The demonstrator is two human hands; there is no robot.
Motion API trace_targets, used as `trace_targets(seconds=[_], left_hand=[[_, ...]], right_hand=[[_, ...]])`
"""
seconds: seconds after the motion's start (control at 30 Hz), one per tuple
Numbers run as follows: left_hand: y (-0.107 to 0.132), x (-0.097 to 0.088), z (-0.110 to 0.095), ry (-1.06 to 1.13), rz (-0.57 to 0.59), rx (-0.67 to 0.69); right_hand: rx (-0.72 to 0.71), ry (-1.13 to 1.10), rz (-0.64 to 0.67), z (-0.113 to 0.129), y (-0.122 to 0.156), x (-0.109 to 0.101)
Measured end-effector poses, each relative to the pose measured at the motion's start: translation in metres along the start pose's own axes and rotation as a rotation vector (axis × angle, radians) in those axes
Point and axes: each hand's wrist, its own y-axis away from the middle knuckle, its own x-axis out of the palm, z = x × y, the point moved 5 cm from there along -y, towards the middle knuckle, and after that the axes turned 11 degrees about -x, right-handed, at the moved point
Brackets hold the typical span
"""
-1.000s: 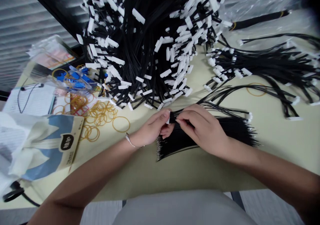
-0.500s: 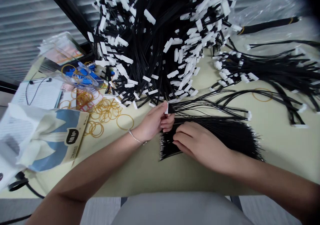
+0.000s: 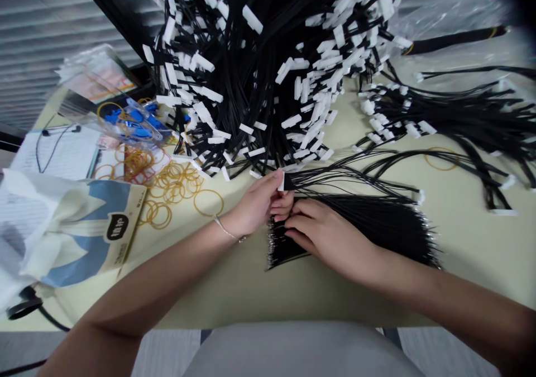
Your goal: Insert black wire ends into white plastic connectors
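Between thumb and fingers, my left hand [image 3: 264,201] pinches a white connector [image 3: 283,181] with black wires running from it to the right. My right hand [image 3: 324,226] is just right of it, fingers curled together over a flat bundle of loose black wires [image 3: 377,220] with silvery terminals at both ends. Whether its fingertips hold a single wire is too small to make out. The wires from the held connector pass above the flat bundle toward another white connector [image 3: 420,197].
A large heap of black cables with white connectors [image 3: 251,86] stands at the back. More cables [image 3: 452,111] lie at right. Loose rubber bands [image 3: 178,181], a bag with blue clips [image 3: 136,121] and a tissue pack [image 3: 96,226] are on the left of the table [image 3: 234,287].
My right hand has shifted slightly left, closer to my left hand. The left hand keeps its pinch on the connector. The whole view has moved a little.
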Motion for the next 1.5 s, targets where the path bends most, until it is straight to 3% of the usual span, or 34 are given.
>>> trace_targets(seconds=[0.27,0.43,0.67,0.77,0.87,0.97,1.5], left_hand=[[-0.001,-0.003,0.002,-0.003,-0.011,0.007],[-0.002,-0.002,0.001,-0.004,-0.018,-0.005],[-0.001,-0.002,0.0,-0.026,-0.049,-0.002],[0.001,-0.001,0.001,-0.057,-0.068,0.017],[0.003,0.0,0.001,-0.124,-0.078,0.068],[0.005,0.001,0.002,-0.203,-0.073,0.11],[0.008,0.002,0.007,-0.337,0.054,0.103]], right_hand=[[-0.021,0.064,-0.016,0.002,0.002,0.003],[0.038,0.059,-0.068,0.003,0.002,-0.001],[0.203,-0.014,-0.249,0.001,0.008,-0.026],[0.299,-0.194,-0.299,-0.004,0.01,-0.041],[0.361,-0.347,-0.295,-0.011,0.011,-0.054],[0.403,-0.325,-0.283,-0.019,0.012,-0.062],[0.43,-0.259,-0.223,-0.025,0.008,-0.052]])
